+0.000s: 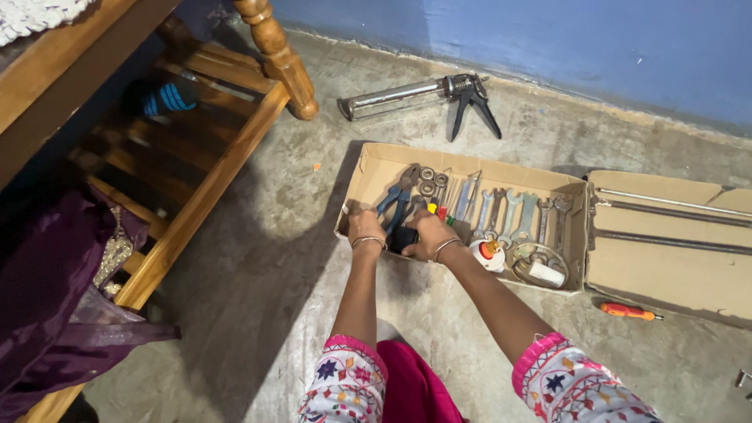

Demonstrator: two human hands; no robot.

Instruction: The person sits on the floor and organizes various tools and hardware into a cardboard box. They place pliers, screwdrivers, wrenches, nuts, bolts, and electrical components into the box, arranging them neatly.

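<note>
The left hand point(365, 228) was set at the near left corner of a shallow cardboard box point(376, 168), fingers curled over the rim; whether anything was pinched in them could not be told. The right hand point(424, 233) was laid just beside it, fingers closed around a small black object point(403, 238) at the box's near edge. What that object was could not be made out, since most of it was covered by the two hands. It was judged to be hard, compact and light enough for one hand, and best gripped around its body, as it was being held.

Just beyond the hands, blue-handled pliers point(398, 200) were lying in the box. These were judged to be stiff, heavy steel, best taken by the sleeved handles, which would slip less than bare metal. Further right, a row of open-ended spanners point(513, 213) was laid flat, and a white and orange fitting point(489, 251) sat at the near wall.

Outside the box, on the concrete floor point(266, 266), a caulking gun point(427, 94) was lying near the blue wall, and an orange-handled screwdriver point(629, 312) was lying to the right.
</note>
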